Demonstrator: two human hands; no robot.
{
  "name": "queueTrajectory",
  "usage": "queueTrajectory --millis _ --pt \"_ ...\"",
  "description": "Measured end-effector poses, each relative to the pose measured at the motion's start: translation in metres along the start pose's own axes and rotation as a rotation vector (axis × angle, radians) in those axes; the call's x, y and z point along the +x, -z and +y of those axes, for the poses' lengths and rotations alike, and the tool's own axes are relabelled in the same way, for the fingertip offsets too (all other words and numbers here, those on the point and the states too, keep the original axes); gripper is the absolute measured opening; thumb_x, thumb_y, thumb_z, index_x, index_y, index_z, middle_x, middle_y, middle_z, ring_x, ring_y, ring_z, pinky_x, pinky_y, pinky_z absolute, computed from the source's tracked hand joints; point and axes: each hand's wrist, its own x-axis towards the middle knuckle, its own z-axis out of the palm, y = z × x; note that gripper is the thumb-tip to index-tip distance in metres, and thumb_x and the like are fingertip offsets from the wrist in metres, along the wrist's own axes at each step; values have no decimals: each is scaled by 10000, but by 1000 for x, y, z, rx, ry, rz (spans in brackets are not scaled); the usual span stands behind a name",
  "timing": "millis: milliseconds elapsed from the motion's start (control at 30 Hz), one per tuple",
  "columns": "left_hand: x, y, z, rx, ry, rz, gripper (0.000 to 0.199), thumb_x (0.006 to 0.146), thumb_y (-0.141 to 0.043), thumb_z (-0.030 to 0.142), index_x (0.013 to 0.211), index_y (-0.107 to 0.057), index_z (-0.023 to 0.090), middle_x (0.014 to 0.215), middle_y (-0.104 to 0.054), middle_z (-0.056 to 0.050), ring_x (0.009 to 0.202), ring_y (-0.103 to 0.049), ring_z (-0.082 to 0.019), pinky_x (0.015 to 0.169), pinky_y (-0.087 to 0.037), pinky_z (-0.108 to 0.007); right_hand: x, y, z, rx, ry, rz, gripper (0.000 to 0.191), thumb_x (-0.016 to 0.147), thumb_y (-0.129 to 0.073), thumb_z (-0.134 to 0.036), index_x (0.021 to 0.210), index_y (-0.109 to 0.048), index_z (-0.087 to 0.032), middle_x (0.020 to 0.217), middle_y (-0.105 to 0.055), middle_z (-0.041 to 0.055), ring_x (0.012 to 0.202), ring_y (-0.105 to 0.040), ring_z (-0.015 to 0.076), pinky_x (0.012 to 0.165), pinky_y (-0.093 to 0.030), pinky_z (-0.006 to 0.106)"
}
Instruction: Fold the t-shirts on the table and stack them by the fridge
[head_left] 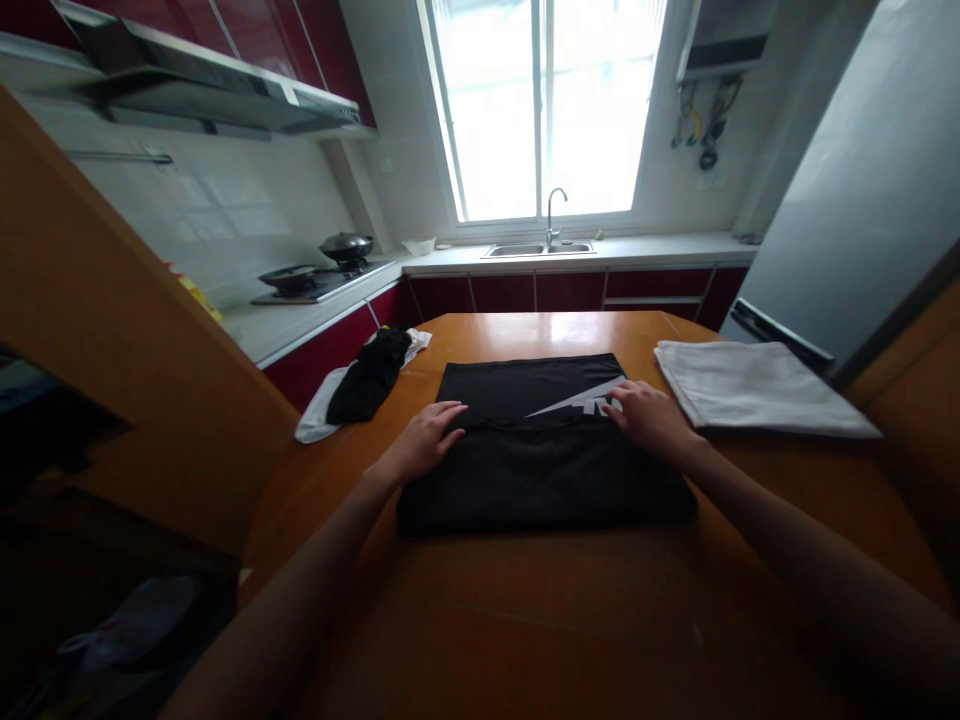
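A black T-shirt (547, 470) lies folded into a broad rectangle on the wooden table (562, 600). Its near part is doubled over the far part, and a grey-white print (581, 400) shows past the fold's edge. My left hand (424, 440) rests at the left end of that edge, fingers stretched over the cloth and thumb apart from them. At the opposite end, my right hand (649, 415) has bent fingers and thumb closed on the cloth beside the print, covering part of it.
A folded white cloth (757, 385) lies on the table to the right. Black clothing (371, 375) and white clothing (321, 410) are heaped at the left edge. Beyond are a counter with a sink (517, 250), a stove with pans (345, 247), and a fridge (847, 200) at right.
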Motion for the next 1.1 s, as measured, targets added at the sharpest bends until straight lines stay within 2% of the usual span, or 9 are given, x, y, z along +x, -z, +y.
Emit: queueTrajectory --millis 67,167,233,333,433,600,833,1000,1100 --pt "-9 -7 19 54 -7 -31 516 991 -459 452 1435 -526 196 1498 -505 -124 1392 -454 -289 1163 -369 -482 -14 0 -22 28 52 33 426 1008 -418 -372 1287 -647 -144 1350 -626 166 1241 -571 292 1037 -442 402" --pt "-30 -25 38 139 56 -119 592 1006 -413 538 1520 -428 247 1602 -370 -90 1495 -281 -332 1190 -276 -570 -39 -17 -45 82 98 -48 577 1020 -356 -456 1466 -496 -119 1550 -437 173 1436 -389 291 1160 -323 441" --pt "-46 -35 42 170 126 -172 638 1001 -388 592 1546 -390 258 1633 -297 -85 1516 -209 -360 1189 -233 -611 -55 -34 -51 81 56 -123 676 1002 -347 -553 1522 -425 -127 1616 -318 172 1508 -252 300 1200 -237 494" --pt "-61 -42 42 175 182 -194 672 999 -345 634 1555 -377 257 1643 -265 -83 1523 -182 -356 1203 -197 -593 -71 -52 -50 76 -17 -192 790 971 -319 -658 1552 -374 -126 1640 -237 179 1533 -166 298 1219 -168 508" --pt "-63 -37 43 162 192 -183 680 992 -345 651 1545 -397 258 1636 -284 -88 1520 -203 -346 1207 -190 -577 -71 -56 -45 84 -26 -191 813 966 -289 -681 1557 -365 -127 1643 -234 172 1536 -158 290 1224 -154 498" --pt "-50 -28 44 154 204 -126 692 999 -308 648 1543 -397 230 1626 -311 -100 1517 -225 -322 1208 -190 -565 -55 -49 -36 73 -52 -89 758 991 -274 -607 1563 -343 -115 1653 -216 152 1535 -161 290 1230 -141 482" --pt "-48 -47 27 167 263 -198 712 984 -314 668 1549 -385 242 1651 -228 -105 1527 -183 -338 1199 -175 -584 -46 -59 -23 78 -155 -231 789 988 -291 -606 1571 -304 -75 1650 -200 167 1534 -157 307 1217 -127 548" --pt "-49 -44 30 173 271 -184 719 979 -295 682 1548 -386 252 1649 -238 -102 1529 -179 -330 1201 -169 -582 -46 -58 -20 100 -153 -218 778 990 -282 -608 1571 -311 -91 1648 -213 163 1531 -173 300 1216 -133 552" --pt "-50 -39 33 167 263 -167 743 975 -291 698 1542 -397 230 1635 -274 -121 1525 -193 -335 1199 -158 -597 -46 -55 -16 82 -160 -158 756 997 -271 -574 1566 -314 -76 1640 -235 175 1531 -171 300 1218 -112 562"
